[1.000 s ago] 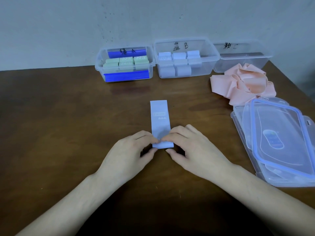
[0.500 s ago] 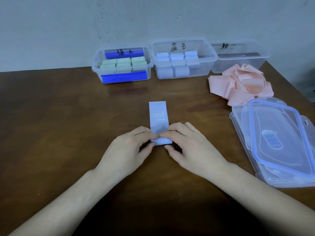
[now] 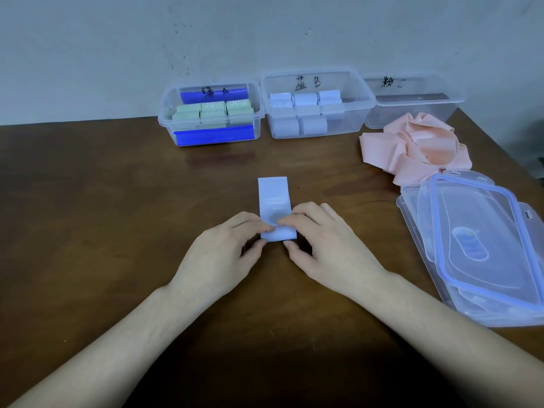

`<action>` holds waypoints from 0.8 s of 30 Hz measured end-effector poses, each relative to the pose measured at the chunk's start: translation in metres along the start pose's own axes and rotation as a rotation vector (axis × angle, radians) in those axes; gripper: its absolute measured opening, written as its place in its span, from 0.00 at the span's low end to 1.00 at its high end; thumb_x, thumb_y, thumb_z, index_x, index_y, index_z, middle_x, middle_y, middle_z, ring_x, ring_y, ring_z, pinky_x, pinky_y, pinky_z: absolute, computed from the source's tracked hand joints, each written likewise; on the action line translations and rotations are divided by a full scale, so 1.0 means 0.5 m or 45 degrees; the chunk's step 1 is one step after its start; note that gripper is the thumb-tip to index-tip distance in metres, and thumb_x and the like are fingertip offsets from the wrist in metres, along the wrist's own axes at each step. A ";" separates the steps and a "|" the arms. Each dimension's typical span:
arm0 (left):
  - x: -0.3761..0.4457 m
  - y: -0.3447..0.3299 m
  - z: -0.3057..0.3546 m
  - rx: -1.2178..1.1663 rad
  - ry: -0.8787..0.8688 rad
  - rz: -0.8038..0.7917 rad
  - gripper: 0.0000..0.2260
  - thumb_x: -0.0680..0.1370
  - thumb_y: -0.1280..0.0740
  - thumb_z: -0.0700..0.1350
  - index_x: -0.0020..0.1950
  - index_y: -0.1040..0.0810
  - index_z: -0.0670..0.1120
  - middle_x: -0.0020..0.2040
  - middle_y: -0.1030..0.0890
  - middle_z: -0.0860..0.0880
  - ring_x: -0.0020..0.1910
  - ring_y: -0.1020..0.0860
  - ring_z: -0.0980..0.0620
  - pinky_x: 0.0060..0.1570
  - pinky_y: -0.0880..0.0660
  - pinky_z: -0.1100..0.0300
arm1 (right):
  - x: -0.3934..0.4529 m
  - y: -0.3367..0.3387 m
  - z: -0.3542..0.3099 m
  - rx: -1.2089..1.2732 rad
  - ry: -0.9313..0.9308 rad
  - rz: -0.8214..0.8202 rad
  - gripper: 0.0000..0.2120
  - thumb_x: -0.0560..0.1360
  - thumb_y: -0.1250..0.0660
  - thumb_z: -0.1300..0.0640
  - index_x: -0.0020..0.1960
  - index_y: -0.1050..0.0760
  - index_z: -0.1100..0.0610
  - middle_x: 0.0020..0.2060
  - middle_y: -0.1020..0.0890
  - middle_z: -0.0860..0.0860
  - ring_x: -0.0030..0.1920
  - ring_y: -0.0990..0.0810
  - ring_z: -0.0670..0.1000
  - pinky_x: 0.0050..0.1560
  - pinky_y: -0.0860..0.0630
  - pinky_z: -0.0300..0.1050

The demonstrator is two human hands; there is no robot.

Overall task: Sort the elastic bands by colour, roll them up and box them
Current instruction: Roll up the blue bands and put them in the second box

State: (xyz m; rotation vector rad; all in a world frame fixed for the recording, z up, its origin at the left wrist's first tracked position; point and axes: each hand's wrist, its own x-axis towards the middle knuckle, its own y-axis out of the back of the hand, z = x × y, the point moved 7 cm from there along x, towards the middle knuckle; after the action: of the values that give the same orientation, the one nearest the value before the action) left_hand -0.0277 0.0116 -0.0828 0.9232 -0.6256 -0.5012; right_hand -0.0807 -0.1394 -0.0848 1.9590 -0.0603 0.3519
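Nearest the camera, two bare forearms reach in over the dark brown wooden table (image 3: pixel 88 231), and the left hand (image 3: pixel 223 257) and right hand (image 3: pixel 326 245) meet at the near end of a pale blue flat elastic band (image 3: pixel 273 195) lying lengthwise at the middle of the table. Over the last second the flat tail beyond the fingers has grown shorter and the small roll under the fingertips has travelled away from the person, so the rolling is well under way, with only a short strip left to wind in. Both hands pinch that roll: each forefinger curls over its top and each thumb presses in from the near side, wrists low near the table. To the right lies a stack of clear plastic lids with blue seals (image 3: pixel 482 248), and just behind it a loose heap of pink elastic bands (image 3: pixel 412 151), not yet rolled. Farthest off, against the wall, stand three clear plastic boxes: the left box (image 3: pixel 167 119) holds green rolls, the middle box (image 3: pixel 362 113), where this band likely belongs, holds pale blue rolls, and the right box (image 3: pixel 441 113) seems to hold none yet.
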 end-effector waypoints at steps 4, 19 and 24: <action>0.008 -0.001 -0.004 -0.025 0.018 0.000 0.10 0.79 0.31 0.44 0.58 0.18 0.51 0.54 0.23 0.62 0.37 0.27 0.67 0.36 0.35 0.76 | 0.005 0.004 -0.005 0.002 0.036 0.023 0.11 0.77 0.30 0.57 0.59 0.22 0.51 0.54 0.23 0.46 0.50 0.29 0.45 0.50 0.24 0.43; 0.033 -0.016 -0.020 0.027 0.038 -0.020 0.13 0.78 0.30 0.47 0.62 0.20 0.52 0.58 0.24 0.60 0.35 0.28 0.67 0.36 0.34 0.73 | 0.032 0.000 0.016 -0.044 0.030 0.026 0.15 0.78 0.32 0.53 0.64 0.23 0.51 0.57 0.23 0.45 0.51 0.28 0.49 0.52 0.24 0.48; 0.043 -0.020 -0.021 0.045 0.042 -0.008 0.16 0.77 0.29 0.46 0.64 0.21 0.50 0.60 0.25 0.59 0.31 0.29 0.62 0.36 0.32 0.72 | 0.040 -0.002 0.026 -0.004 0.009 0.019 0.15 0.77 0.30 0.55 0.63 0.23 0.51 0.58 0.22 0.46 0.50 0.27 0.49 0.53 0.24 0.50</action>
State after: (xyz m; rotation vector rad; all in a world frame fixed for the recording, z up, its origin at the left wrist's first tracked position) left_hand -0.0064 -0.0014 -0.0899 0.9652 -0.6033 -0.4810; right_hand -0.0586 -0.1485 -0.0851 1.9547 -0.0715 0.3683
